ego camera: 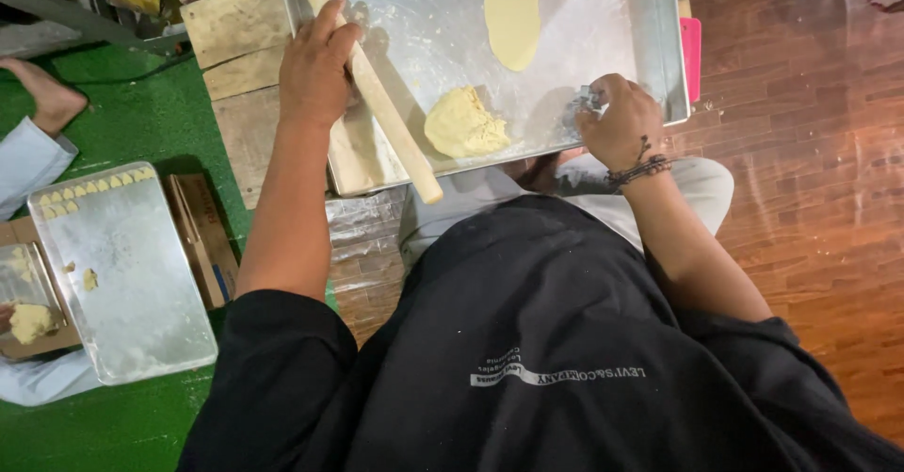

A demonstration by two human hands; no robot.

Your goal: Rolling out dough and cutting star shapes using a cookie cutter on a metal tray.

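Observation:
My left hand (315,62) grips a long wooden rolling pin (391,119) that lies slanted over the left part of a large metal tray (650,48). A lump of pale yellow dough (463,123) sits on the tray's near edge, between my hands. A flat rolled strip of dough (511,10) lies farther back. My right hand (617,119), with a dark beaded bracelet on the wrist, is closed on a small metal cutter (584,103) at the tray's near right edge.
The tray rests on wooden planks (235,29). On the green mat at left stands a second metal tray (132,284) with a row of small dough pieces (94,189). Another person's foot (42,90) and sleeve (28,161) are there. Brown wooden floor (810,170) lies to the right.

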